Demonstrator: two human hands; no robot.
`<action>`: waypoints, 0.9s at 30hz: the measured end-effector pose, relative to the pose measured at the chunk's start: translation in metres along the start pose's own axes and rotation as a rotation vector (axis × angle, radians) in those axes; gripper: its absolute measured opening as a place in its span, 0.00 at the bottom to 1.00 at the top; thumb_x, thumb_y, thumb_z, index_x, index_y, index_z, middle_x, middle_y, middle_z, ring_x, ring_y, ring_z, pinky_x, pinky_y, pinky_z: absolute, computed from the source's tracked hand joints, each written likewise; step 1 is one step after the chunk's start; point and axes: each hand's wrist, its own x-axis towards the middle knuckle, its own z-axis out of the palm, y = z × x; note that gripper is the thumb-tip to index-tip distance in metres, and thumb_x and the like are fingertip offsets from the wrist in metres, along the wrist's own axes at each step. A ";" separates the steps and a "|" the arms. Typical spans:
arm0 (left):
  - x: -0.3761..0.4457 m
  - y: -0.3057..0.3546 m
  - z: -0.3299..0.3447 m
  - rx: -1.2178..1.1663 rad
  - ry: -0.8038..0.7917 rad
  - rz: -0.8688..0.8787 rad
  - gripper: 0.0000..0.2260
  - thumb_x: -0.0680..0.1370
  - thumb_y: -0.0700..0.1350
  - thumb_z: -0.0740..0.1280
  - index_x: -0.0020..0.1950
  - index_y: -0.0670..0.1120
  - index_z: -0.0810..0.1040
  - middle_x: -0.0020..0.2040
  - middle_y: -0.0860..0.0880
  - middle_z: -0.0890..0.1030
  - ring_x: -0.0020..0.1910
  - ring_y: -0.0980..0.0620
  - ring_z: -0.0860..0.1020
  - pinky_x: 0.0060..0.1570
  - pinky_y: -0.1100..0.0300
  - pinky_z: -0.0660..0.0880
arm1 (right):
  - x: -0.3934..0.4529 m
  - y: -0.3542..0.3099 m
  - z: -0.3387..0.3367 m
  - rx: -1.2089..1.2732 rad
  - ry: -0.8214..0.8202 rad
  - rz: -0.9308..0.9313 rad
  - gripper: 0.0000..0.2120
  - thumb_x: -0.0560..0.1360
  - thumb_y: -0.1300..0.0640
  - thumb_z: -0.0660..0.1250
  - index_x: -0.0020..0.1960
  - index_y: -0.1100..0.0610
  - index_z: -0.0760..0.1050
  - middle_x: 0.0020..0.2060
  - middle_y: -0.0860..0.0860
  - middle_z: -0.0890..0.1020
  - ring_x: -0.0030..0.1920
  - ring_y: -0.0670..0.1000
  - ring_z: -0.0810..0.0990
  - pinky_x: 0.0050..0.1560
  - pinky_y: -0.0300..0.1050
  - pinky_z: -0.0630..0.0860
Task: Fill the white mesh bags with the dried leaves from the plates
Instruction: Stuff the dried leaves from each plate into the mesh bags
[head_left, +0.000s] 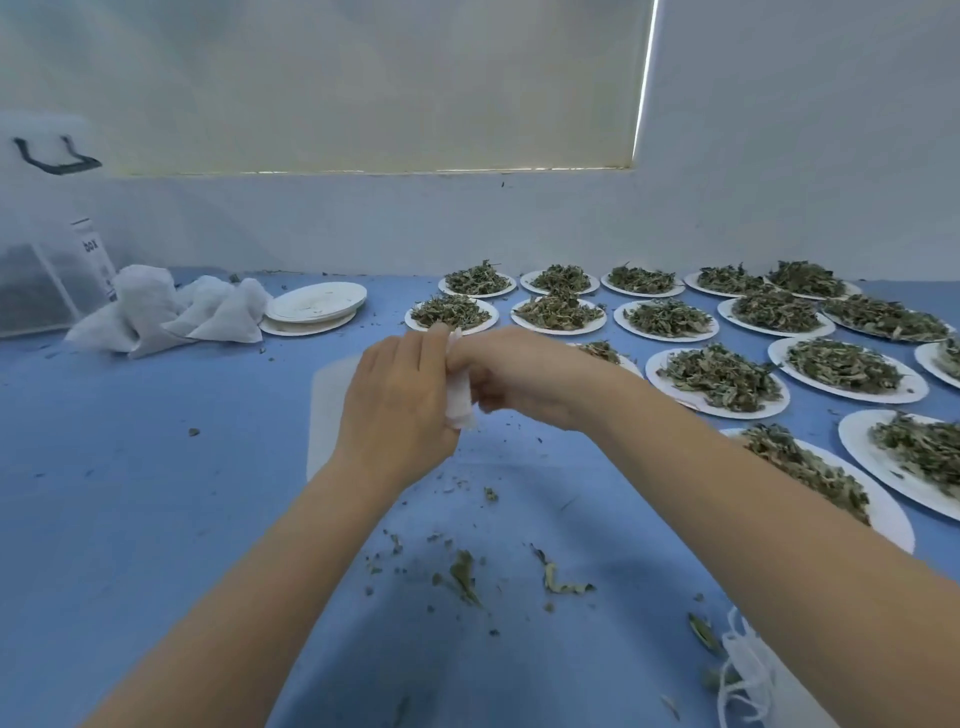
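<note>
Both hands meet over the middle of the blue table. My left hand (397, 400) and my right hand (511, 376) pinch a small white mesh bag (460, 402) between them; only a strip of the bag shows between the fingers. Several white paper plates heaped with dried green leaves (719, 376) cover the right side of the table. One plate (605, 353) lies partly hidden behind my right wrist. A pile of filled white mesh bags (171, 312) rests at the far left.
A stack of bare white plates (314, 306) sits beside the filled bags. A translucent plastic box (49, 228) with a black handle stands at the far left. Loose leaf bits (465, 571) litter the near table. Loose mesh bags with strings (748, 675) lie at bottom right.
</note>
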 end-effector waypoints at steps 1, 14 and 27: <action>0.000 -0.007 0.004 -0.017 -0.032 -0.011 0.30 0.54 0.34 0.75 0.55 0.31 0.75 0.41 0.38 0.78 0.35 0.39 0.77 0.39 0.52 0.74 | 0.006 0.002 0.000 0.010 -0.045 0.017 0.05 0.75 0.59 0.60 0.42 0.58 0.72 0.32 0.50 0.76 0.32 0.48 0.73 0.34 0.38 0.67; 0.038 -0.027 0.085 -0.150 -0.273 -0.104 0.26 0.68 0.44 0.71 0.64 0.40 0.70 0.54 0.42 0.76 0.48 0.39 0.74 0.47 0.51 0.67 | 0.061 0.027 -0.070 -0.276 -0.014 0.022 0.08 0.76 0.53 0.65 0.51 0.52 0.82 0.43 0.48 0.85 0.42 0.46 0.82 0.46 0.40 0.78; 0.063 0.005 0.138 -0.307 -0.304 -0.230 0.27 0.66 0.45 0.72 0.63 0.48 0.69 0.57 0.47 0.75 0.56 0.44 0.71 0.51 0.55 0.63 | 0.041 0.100 -0.100 -0.658 0.577 0.293 0.26 0.66 0.45 0.74 0.62 0.51 0.75 0.54 0.50 0.79 0.48 0.50 0.75 0.45 0.41 0.70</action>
